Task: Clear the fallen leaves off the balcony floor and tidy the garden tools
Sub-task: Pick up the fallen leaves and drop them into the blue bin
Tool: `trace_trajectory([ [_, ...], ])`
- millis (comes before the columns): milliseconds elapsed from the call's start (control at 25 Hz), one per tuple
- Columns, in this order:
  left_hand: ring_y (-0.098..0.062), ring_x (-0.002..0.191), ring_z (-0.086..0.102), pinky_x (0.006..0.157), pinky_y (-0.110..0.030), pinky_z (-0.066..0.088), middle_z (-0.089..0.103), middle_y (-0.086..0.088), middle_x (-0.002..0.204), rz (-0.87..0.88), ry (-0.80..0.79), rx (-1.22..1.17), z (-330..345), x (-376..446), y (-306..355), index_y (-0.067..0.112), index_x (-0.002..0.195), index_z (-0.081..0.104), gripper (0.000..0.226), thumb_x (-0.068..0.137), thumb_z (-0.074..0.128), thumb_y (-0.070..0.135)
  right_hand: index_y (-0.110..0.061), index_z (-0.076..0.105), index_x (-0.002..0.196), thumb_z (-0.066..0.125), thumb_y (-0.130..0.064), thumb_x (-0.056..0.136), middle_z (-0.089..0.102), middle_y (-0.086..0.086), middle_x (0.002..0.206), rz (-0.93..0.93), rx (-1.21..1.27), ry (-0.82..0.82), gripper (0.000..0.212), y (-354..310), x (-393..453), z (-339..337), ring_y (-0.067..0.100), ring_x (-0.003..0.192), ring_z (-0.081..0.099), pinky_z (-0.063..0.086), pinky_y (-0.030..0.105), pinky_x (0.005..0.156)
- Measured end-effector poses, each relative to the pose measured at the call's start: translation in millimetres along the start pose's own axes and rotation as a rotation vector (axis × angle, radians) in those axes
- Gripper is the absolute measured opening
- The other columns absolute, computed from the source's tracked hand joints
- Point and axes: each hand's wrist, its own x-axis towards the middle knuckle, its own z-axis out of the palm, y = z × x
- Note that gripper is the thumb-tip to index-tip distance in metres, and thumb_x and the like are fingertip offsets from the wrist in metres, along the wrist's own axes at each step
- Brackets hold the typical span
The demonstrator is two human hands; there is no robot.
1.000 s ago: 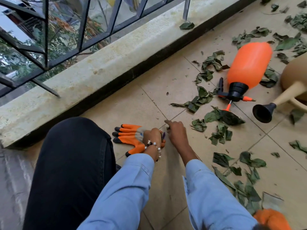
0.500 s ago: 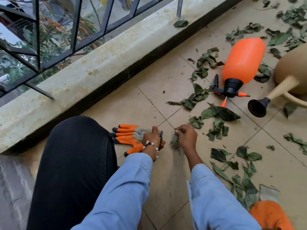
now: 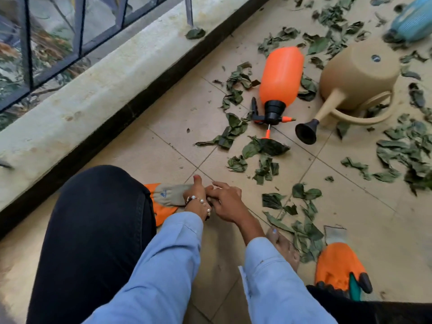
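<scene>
My left hand (image 3: 197, 195), with a bead bracelet on the wrist, is shut on the cuff of an orange-and-grey garden glove (image 3: 168, 195) that lies on the tiles beside my knee. My right hand (image 3: 226, 202) is pressed against the left one at that cuff; its fingertips are hidden, so I cannot tell whether it holds anything. Green fallen leaves (image 3: 264, 149) are scattered over the floor ahead and to the right. An orange spray bottle (image 3: 281, 76) lies on its side among them, and a tan watering can (image 3: 357, 76) lies tipped next to it.
A second orange glove (image 3: 339, 268) lies at the lower right with a green-handled tool (image 3: 355, 286) beside it. A teal object (image 3: 411, 22) is at the top right. The concrete ledge (image 3: 93, 90) and metal railing run along the left. My bare foot (image 3: 284, 247) rests by the leaves.
My right hand has left the tile seam and moved back against my left hand at the glove's cuff. The glove now lies closer to my knee.
</scene>
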Motion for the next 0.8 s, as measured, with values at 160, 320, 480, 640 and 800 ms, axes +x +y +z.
trace_trajectory([
  [160,-0.025,0.067,0.065,0.068,-0.037,0.057,0.070,-0.013,0.085,0.095,0.014,0.125,8.2,2.4,-6.1,0.007,0.075,0.060,0.028,0.091,0.064,0.030,-0.047,0.065,0.112,0.057,-0.026,0.091,0.033,-0.014,0.150,0.087,-0.046,-0.192,0.030,22.0,2.8,-29.7,0.019,0.139,0.016,0.015,0.048,0.109],
  [320,-0.014,0.034,0.046,0.038,-0.018,0.039,0.050,-0.003,0.043,0.053,-0.043,0.069,7.7,0.2,6.8,0.008,0.063,0.049,0.037,0.097,0.056,0.020,-0.023,0.075,0.096,0.070,-0.018,0.085,0.071,0.000,0.104,0.158,0.677,0.083,0.013,40.4,17.7,-49.7,0.013,0.100,0.062,0.047,0.035,0.096],
  [480,-0.006,0.026,0.030,0.036,-0.010,0.023,0.038,0.003,0.043,0.006,-0.093,0.103,-4.3,7.5,5.6,0.010,0.082,0.055,0.029,0.100,0.049,0.031,-0.009,0.069,0.109,0.062,-0.012,0.089,0.068,0.013,0.109,0.393,0.123,0.465,0.022,65.3,63.8,-53.4,0.028,0.104,0.060,0.045,0.032,0.091],
  [640,-0.010,0.034,0.029,0.035,-0.012,0.025,0.034,0.000,0.052,0.044,-0.051,0.122,-5.0,18.0,1.5,0.008,0.077,0.058,0.052,0.097,0.041,0.053,-0.011,0.070,0.107,0.060,-0.012,0.083,0.064,0.018,0.101,0.190,-0.311,0.229,0.026,81.7,102.1,-44.9,0.037,0.100,0.057,0.047,0.036,0.083],
  [800,-0.013,0.037,0.032,0.038,-0.013,0.027,0.036,-0.001,0.053,0.044,-0.020,0.147,-6.8,23.2,4.7,0.006,0.072,0.056,0.060,0.098,0.035,0.056,-0.006,0.073,0.104,0.059,-0.002,0.084,0.070,0.014,0.105,0.119,-0.227,0.277,0.025,77.1,110.4,-48.7,0.029,0.097,0.062,0.047,0.030,0.087],
])
